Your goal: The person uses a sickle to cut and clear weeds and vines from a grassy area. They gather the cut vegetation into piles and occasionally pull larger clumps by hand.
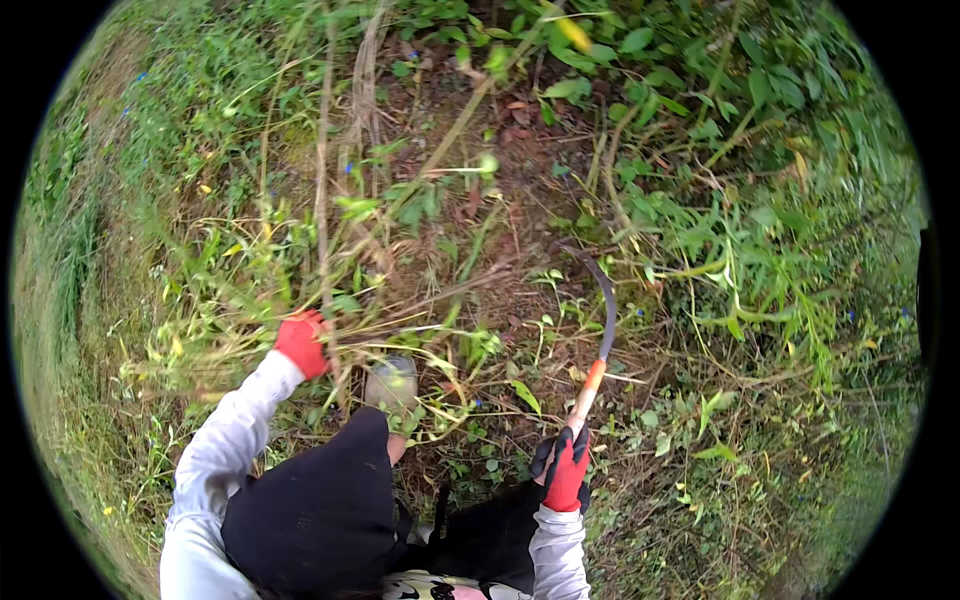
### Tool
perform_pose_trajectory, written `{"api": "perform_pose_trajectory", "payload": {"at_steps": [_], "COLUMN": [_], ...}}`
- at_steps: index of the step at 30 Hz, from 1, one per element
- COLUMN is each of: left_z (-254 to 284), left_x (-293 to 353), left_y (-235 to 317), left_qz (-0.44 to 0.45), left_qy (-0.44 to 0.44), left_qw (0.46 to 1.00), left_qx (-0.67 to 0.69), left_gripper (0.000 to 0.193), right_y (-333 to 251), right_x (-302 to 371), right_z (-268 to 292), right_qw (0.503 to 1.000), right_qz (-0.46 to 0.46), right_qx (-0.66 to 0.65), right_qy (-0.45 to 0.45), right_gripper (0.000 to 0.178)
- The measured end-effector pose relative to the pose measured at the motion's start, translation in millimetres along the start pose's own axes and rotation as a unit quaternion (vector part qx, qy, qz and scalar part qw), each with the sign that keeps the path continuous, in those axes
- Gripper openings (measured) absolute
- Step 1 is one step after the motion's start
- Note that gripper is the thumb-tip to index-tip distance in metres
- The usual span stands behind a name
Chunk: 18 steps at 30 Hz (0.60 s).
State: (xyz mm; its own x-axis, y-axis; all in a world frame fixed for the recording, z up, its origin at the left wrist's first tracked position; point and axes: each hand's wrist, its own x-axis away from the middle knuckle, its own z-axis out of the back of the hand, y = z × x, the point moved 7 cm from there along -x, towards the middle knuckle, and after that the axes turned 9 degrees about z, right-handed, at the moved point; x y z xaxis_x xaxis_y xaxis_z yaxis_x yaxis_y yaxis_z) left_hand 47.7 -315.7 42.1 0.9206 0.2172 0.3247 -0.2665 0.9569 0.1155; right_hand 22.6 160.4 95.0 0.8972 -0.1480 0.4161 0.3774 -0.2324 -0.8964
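Note:
My left hand [303, 343], in a red glove, is closed around a bunch of cut-looking weeds [230, 325], whose leafy stems spread out to both sides and blur a little. My right hand [566, 470], in a red and black glove, grips the lower handle of a sickle [608, 315]. Its handle is pale wood with an orange band, and the dark curved blade points up and bends left at the tip, over the ground. A gap of soil and low plants lies between the blade and the weeds in my left hand.
A greyish shoe [392, 382] shows beside my bent knee in black cloth [315, 510]. Brown soil [490, 150] with dry litter runs up the middle. Dense green plants [740, 240] grow on the right, and tall dry stalks [325, 160] stand ahead of my left hand.

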Motion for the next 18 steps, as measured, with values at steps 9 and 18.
{"api": "perform_pose_trajectory", "payload": {"at_steps": [9,18], "left_z": [-48.5,-127.0], "left_x": [236.1,435.2], "left_y": [-201.9,-215.3], "left_qz": [0.161,0.406], "left_qy": [-0.112,-0.313], "left_qw": [0.965,0.857], "left_qx": [-0.176,-0.051], "left_gripper": [0.063,0.067], "right_y": [30.0,53.3], "right_x": [40.9,68.6], "right_z": [48.8,67.5], "right_qw": [0.999,0.999], "right_qz": [0.015,0.009], "right_qx": [0.031,0.041], "right_qy": [-0.008,-0.026], "right_gripper": [0.022,0.037]}}
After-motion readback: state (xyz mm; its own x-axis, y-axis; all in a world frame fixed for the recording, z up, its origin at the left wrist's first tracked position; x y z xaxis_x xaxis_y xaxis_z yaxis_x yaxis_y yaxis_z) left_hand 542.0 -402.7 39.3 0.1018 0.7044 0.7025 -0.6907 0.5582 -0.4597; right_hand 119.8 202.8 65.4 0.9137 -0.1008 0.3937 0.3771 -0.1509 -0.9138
